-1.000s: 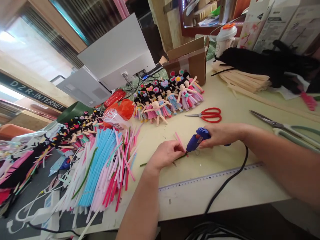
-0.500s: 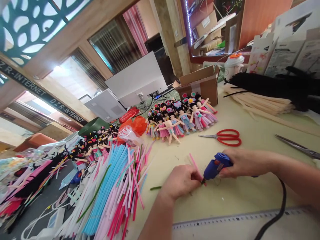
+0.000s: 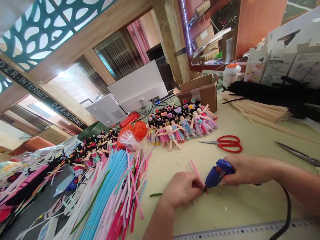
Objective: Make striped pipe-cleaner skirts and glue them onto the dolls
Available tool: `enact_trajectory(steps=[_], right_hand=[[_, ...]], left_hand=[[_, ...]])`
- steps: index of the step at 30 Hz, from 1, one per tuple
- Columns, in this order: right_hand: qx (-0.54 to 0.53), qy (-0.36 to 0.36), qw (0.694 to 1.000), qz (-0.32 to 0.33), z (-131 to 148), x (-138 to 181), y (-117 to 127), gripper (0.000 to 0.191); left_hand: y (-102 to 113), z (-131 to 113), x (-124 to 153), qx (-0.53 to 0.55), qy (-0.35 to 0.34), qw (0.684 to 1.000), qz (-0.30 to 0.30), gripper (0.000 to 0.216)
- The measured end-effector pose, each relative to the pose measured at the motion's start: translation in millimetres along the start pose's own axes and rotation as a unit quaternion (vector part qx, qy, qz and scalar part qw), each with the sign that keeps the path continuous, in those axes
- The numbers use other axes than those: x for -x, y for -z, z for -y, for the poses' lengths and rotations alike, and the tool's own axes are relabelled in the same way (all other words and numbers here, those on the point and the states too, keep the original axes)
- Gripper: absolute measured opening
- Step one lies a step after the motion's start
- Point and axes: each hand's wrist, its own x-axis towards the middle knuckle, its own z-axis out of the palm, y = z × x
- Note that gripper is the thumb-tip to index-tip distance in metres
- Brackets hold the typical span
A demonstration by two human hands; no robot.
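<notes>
My right hand [image 3: 238, 170] is wrapped round a blue hot glue gun [image 3: 217, 174], its nozzle pointing down and left. The nozzle tip meets the work at the fingertips of my left hand [image 3: 186, 187]. Those fingers are pinched on a pink pipe cleaner [image 3: 196, 169], which sticks up and away from them. A bit of pink and dark green shows just under the nozzle, too small to make out. Beyond my left wrist a short green pipe cleaner [image 3: 156, 194] pokes out. The glue gun's black cord [image 3: 287, 203] runs down past my right forearm.
Red-handled scissors [image 3: 228, 144] lie beyond my hands, other scissors [image 3: 297, 153] at right. A ruler [image 3: 240, 230] runs along the near side. Bundled pipe cleaners [image 3: 105, 193] fill the left. Pipe-cleaner dolls [image 3: 180, 121] stand before a cardboard box [image 3: 200, 91].
The whole view has shifted slightly, so things sit a little lower. Both hands keep the same hold, with the glue gun's nozzle still at the left fingertips.
</notes>
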Motion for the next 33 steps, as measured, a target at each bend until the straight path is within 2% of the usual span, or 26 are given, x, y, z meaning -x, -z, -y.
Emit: enact_trajectory(steps=[4,9,14,18,23,33], right_hand=[[0.009,0.0,1.0,-0.001,-1,-1,1,0.022],[0.001,0.028,0.999,0.019,-12,-3,2,0.04],[-0.025,0.016,0.999,0.032,-18,-2,10,0.052],[-0.017,0.008,0.999,0.038,-16,1,14,0.05],[-0.012,0.018,0.999,0.042,-11,3,14,0.052],[0.011,-0.016,1.0,0.024,-4,4,11,0.05]], left_hand=[[-1,3,-3,-0.011,-0.008,1.0,-0.001,0.023],[-2,3,-3,-0.004,-0.035,0.999,-0.015,0.018],[-1,2,-6,0.005,-0.054,0.998,-0.017,0.019],[-1,0,-5,-0.001,-0.065,0.998,-0.02,0.017],[3,-5,-4,-0.035,-0.054,0.998,0.012,0.018],[3,-5,-4,-0.066,-0.052,0.996,0.001,0.019]])
